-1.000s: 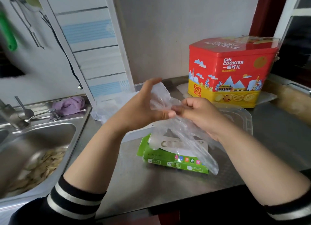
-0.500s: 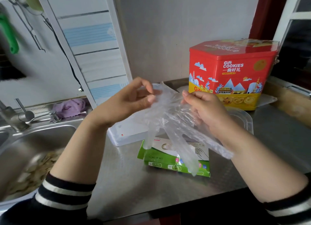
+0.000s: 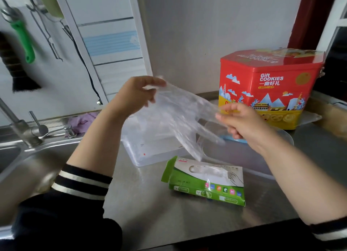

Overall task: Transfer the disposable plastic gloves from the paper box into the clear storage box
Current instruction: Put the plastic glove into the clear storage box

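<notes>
1. Head view, the grip: my left hand (image 3: 137, 96) pinches one edge of a thin, clear disposable plastic glove (image 3: 180, 115), and my right hand (image 3: 242, 119) pinches the other, fingers curled onto the film. The glove hangs stretched between them above the steel countertop (image 3: 150, 203), its fingers dangling toward the green-and-white paper box (image 3: 204, 183).

2. Head view, what is new: half a second ago my hands were close together and the film hung bunched and low; now they are well apart and raised, and the glove is spread nearly flat. A second ago it was only a crumpled wad between my fingertips.

3. Head view, where things stand: the paper box lies flat near the counter's front edge, more clear film showing through its slot. The clear plastic storage box (image 3: 244, 157) sits just behind it, under my right forearm; a frosted lid-like panel (image 3: 148, 147) lies to its left. A red-and-yellow cookie tin (image 3: 272, 85) stands behind.

4. Head view, what it means: I judge the glove is out and unfolded but not yet stowed; laying it into the storage box comes next, and more remain in the paper box.
</notes>
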Demonstrator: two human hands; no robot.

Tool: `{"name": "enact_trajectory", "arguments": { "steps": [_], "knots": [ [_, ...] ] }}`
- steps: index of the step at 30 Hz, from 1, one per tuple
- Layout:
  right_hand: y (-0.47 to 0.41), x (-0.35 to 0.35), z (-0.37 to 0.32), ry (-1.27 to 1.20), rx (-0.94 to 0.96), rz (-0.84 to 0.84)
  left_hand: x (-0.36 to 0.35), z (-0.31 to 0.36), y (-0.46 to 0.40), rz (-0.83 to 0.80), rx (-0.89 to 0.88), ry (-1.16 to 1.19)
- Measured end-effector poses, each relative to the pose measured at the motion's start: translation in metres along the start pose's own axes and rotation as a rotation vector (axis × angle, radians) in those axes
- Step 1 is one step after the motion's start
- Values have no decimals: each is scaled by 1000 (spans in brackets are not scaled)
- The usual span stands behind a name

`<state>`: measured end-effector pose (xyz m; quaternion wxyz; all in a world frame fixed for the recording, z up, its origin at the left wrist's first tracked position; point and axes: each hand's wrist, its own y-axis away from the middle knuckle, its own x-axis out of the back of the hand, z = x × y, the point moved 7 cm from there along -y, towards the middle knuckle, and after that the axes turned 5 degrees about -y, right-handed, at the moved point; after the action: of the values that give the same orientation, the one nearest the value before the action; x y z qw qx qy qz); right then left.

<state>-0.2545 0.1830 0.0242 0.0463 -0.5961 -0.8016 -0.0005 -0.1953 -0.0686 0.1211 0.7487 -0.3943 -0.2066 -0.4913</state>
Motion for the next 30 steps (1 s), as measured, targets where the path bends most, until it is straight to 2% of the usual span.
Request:
{"name": "enact_trajectory", "arguments": {
  "steps": [2,4,6,10,16,20,22,24,26,28,29,30],
  "knots": [
    [-5,12,3,-73,8,119,15,-24,-4,112,89,-87],
    [-6,12,7,-65,5,118,17,-49,-7,104,174,-149],
    [-2,2,10,-27,4,57,12,-70,-10,29,229,-297],
    [11,-18,6,70,88,-50,-11,-91,-11,-248,237,-756],
    [23,-33,-3,313,210,-180,-38,-95,-6,-552,270,-1083],
    [30,-41,7,528,171,-318,-40,-96,-4,-607,320,-1171],
    [37,-44,16,679,112,-423,-36,-89,-3,-552,317,-1160],
    [44,-48,25,856,91,-523,-28,-72,-4,-369,249,-1097],
    [47,-53,35,922,89,-586,-18,-40,1,-42,76,-977],
    [48,-56,42,902,101,-583,-14,-1,23,308,-171,-736],
    [47,-56,42,890,115,-565,-17,16,39,408,-286,-575],
    [46,-55,43,883,126,-546,-26,28,55,424,-394,-427]
  ]
}}
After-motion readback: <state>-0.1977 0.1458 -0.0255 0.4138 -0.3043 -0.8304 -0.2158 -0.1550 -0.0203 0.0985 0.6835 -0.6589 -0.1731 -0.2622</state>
